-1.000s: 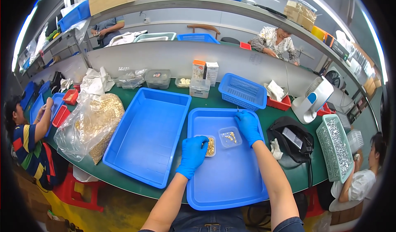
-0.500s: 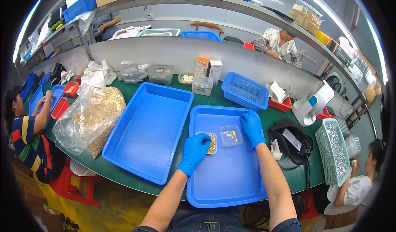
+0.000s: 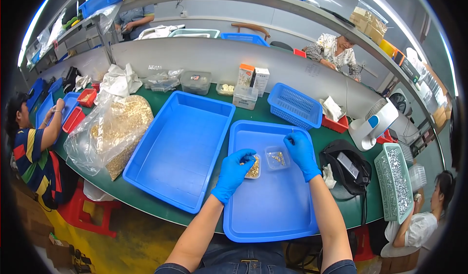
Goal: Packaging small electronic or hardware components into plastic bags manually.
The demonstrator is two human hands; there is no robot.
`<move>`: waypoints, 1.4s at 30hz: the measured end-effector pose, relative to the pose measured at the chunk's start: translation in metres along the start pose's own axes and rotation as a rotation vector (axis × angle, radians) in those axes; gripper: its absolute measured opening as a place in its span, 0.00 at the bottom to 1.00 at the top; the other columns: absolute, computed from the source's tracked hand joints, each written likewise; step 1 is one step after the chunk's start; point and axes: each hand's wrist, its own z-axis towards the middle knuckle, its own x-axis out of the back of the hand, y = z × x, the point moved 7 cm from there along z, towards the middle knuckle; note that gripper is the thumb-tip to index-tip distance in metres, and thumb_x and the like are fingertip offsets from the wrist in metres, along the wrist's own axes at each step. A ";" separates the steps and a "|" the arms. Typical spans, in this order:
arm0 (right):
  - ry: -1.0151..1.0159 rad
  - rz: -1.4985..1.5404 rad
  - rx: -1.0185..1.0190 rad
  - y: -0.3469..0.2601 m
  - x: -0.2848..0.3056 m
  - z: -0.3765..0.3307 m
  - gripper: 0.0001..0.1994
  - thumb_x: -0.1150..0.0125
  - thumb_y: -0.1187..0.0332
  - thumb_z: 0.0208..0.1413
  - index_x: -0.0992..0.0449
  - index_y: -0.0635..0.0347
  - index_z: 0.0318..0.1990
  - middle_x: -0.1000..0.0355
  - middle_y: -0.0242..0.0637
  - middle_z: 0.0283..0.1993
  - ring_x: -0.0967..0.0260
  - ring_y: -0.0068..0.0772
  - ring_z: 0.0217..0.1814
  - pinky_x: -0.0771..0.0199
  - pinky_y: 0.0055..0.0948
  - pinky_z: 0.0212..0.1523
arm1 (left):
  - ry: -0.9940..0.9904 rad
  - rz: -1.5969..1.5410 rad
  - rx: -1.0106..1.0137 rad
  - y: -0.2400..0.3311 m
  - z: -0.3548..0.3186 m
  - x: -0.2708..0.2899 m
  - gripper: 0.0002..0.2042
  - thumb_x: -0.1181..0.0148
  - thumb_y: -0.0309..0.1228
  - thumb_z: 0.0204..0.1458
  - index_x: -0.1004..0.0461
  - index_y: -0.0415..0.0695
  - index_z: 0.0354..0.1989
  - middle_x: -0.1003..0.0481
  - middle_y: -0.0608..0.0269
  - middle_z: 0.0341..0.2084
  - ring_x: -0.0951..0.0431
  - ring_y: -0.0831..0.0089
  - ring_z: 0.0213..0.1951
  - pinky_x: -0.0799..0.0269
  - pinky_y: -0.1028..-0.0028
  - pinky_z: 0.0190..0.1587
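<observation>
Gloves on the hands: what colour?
Blue on both, left hand and right hand; head view.

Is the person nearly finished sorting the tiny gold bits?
Probably not. Two small clear dishes sit in the blue tray: the left dish holds a heap of gold bits, the right dish only a few. The left hand touches the left dish; the right hand hovers beside the right one. A big bag of gold bits looks full.

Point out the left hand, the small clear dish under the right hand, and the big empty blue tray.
left hand (image 3: 235, 169), head view, back of the glove.
small clear dish (image 3: 277, 158), head view, its middle.
big empty blue tray (image 3: 178, 147), head view, bare floor.
</observation>
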 end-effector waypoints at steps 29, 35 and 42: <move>0.039 0.428 0.159 -0.090 0.021 -0.068 0.06 0.42 0.69 0.52 0.25 0.56 0.38 0.25 0.40 0.31 0.25 0.38 0.29 0.26 0.29 0.28 | -0.031 -0.745 0.241 -0.009 -0.004 -0.019 0.17 0.42 0.19 0.49 0.31 0.35 0.48 0.24 0.54 0.38 0.24 0.70 0.42 0.27 0.78 0.47; 0.057 0.388 0.168 -0.095 0.024 -0.069 0.06 0.42 0.69 0.52 0.25 0.56 0.37 0.25 0.39 0.31 0.26 0.37 0.29 0.26 0.29 0.28 | -0.006 -0.658 0.191 -0.001 -0.005 -0.019 0.16 0.45 0.19 0.50 0.32 0.35 0.49 0.25 0.54 0.38 0.24 0.71 0.41 0.27 0.78 0.46; 0.102 0.342 0.191 -0.092 0.022 -0.069 0.06 0.42 0.68 0.52 0.24 0.56 0.36 0.25 0.39 0.31 0.26 0.37 0.29 0.26 0.29 0.28 | 0.036 -0.509 0.125 0.002 -0.006 -0.018 0.13 0.43 0.20 0.49 0.29 0.36 0.45 0.24 0.57 0.36 0.24 0.74 0.40 0.28 0.79 0.43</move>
